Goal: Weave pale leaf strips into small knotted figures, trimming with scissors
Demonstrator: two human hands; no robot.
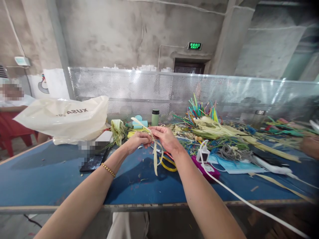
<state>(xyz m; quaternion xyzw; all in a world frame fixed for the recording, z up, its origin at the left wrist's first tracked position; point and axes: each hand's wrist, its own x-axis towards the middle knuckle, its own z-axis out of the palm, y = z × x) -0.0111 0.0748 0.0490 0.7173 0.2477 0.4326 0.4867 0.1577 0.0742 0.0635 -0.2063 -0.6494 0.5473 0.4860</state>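
Observation:
My left hand (139,141) and my right hand (164,136) meet above the blue table, both closed in a pinch. Between them runs a pale, husk-like strip (155,159); one end sticks up to the left, and the rest curls and hangs below my fingers. The exact grip is partly hidden by the fingers. Just beneath, yellow-handled scissors (168,165) lie on the table, partly covered by my right hand and wrist. A gold bead bracelet (108,170) circles my left wrist.
A cream plastic bag (67,118) and a dark phone (93,162) are at left. A green bottle (155,118) stands behind my hands. At right lie husks (219,129), grey cord (229,152), a white charger (203,155) with its cable, and a purple box (205,169).

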